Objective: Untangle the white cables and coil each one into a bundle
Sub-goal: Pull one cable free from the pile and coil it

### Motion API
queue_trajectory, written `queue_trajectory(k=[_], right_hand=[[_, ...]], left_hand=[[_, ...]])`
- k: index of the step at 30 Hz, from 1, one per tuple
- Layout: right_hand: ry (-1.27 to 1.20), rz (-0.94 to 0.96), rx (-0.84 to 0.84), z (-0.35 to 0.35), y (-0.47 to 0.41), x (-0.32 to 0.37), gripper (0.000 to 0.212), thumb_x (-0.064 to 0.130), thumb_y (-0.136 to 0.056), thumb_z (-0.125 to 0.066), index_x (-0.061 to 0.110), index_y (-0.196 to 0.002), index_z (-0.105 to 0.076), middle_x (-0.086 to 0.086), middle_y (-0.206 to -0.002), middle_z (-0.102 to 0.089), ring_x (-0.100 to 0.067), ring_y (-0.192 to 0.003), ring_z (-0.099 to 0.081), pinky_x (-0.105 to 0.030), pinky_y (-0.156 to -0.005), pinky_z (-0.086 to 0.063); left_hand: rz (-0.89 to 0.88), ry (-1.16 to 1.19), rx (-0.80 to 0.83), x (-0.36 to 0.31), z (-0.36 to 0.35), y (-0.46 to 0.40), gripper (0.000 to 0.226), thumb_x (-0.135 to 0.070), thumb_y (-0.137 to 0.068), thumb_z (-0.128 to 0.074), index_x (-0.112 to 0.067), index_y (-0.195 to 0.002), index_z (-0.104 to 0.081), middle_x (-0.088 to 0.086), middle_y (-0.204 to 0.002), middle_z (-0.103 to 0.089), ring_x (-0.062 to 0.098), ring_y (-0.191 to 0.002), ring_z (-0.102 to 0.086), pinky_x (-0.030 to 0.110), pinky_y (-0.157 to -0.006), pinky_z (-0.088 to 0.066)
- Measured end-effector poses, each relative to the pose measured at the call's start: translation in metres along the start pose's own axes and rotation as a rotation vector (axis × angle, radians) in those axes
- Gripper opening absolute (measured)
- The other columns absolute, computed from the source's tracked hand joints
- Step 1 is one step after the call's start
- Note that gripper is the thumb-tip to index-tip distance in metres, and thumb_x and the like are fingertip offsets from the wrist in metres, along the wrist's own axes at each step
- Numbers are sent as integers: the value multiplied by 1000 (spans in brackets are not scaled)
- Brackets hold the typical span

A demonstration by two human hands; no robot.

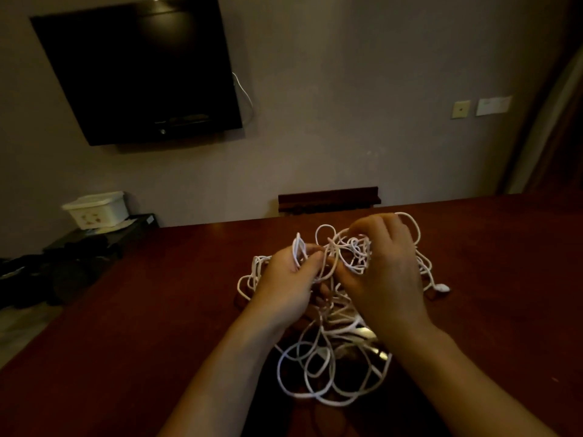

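A small cream plastic bin with a lid (pixel 96 209) sits on a low black stand (pixel 104 234) at the left by the wall; its contents are hidden. The dark red-brown wooden counter (pixel 157 310) runs from its far edge, just below the wall, toward the viewer, with bare surface to the left and right of the work and its left edge slanting down to the floor. A dark wooden chair back (pixel 328 198) shows just beyond the far edge. The tangled mass of thin white cables (pixel 318 367) lies in the middle of the counter, loose loops spread flat near the viewer and a tighter knot lifted between the hands; one white plug end (pixel 443 288) rests on the counter at the right. The left hand (pixel 287 279) pinches several strands between thumb and curled fingers. The right hand (pixel 385 272) has its fingers curled into the knot, gripping loops at the top of the tangle. A black flat screen (pixel 138 74) hangs on the grey wall (pixel 347 105), with two pale wall plates (pixel 482 107) further right.
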State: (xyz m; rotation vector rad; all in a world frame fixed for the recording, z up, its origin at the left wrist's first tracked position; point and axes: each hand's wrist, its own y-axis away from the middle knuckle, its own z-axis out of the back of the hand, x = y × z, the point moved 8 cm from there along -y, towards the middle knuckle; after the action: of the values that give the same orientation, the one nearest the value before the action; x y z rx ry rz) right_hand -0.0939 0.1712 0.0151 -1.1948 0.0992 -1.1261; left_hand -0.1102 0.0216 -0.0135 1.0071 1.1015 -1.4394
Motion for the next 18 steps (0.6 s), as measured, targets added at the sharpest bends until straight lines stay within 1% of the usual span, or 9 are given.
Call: queue_trajectory(k=[2,4,8,10,12,14,15,17,18], right_hand=[[-98,-90,-27,4,0,-7,47,17,-78,-89,23,-112,-58,4,-112,-56,-7,-93,-56,-12,-73,-49],[-209,-152,-17,4,0,-11,43,13,-82,-86,29,-108,-57,11,-106,-61,-1,-91,-62,-8,-76,-52],[-433,-212,70,-2,3,-12,25,17,-90,-80,26,-110,-67,14,-97,-71,3,-94,-70,-16,-80,-59],[-509,-205,93,-5,1,-10,22,16,-92,-77,24,-111,-71,14,-100,-74,0,-98,-71,-19,-82,-59],[-587,-218,116,-8,0,-10,20,15,-93,-77,24,-110,-73,12,-101,-75,-4,-99,-73,-23,-82,-61],[-640,-249,140,-10,0,-12,19,15,-93,-77,24,-109,-73,10,-102,-76,-6,-98,-74,-26,-81,-62],[-645,-258,153,-11,1,-13,18,16,-93,-77,25,-108,-73,11,-101,-76,-6,-97,-74,-27,-81,-62],[-633,-276,176,-14,0,-14,17,17,-92,-76,27,-105,-73,11,-101,-74,-6,-96,-72,-27,-80,-62],[-613,-290,197,-17,0,-16,17,19,-91,-76,28,-105,-73,11,-103,-73,-6,-97,-72,-28,-81,-62]], left_hand=[[-38,-26,-57,-2,2,-1,21,-26,-111,-49,-34,-116,-67,-4,-102,-77,10,-89,-76,37,-83,-65],[-78,-64,-99,-3,3,-1,22,-28,-112,-47,-35,-118,-67,-6,-104,-76,12,-92,-75,43,-84,-65],[-68,-38,-85,-2,1,-2,20,-36,-111,-47,-30,-113,-66,5,-103,-74,21,-97,-73,45,-89,-62],[-31,56,-57,0,-3,-1,21,-43,-106,-56,-28,-117,-66,4,-103,-76,17,-95,-75,41,-87,-64],[10,87,-99,6,1,-4,36,-48,-96,-72,-28,-123,-61,-1,-109,-76,14,-100,-75,44,-90,-63],[38,59,-164,10,6,-5,44,-41,-90,-81,-27,-126,-58,-1,-110,-74,13,-99,-74,40,-88,-63],[34,48,-187,10,9,-5,37,-34,-92,-80,-26,-124,-62,-2,-105,-76,10,-94,-75,35,-84,-63],[20,31,-199,8,9,-3,11,-21,-99,-71,-27,-108,-73,-2,-90,-78,4,-80,-74,27,-74,-60],[10,33,-204,6,9,-2,13,-17,-101,-65,-27,-103,-75,-1,-88,-77,4,-77,-73,26,-72,-59]])
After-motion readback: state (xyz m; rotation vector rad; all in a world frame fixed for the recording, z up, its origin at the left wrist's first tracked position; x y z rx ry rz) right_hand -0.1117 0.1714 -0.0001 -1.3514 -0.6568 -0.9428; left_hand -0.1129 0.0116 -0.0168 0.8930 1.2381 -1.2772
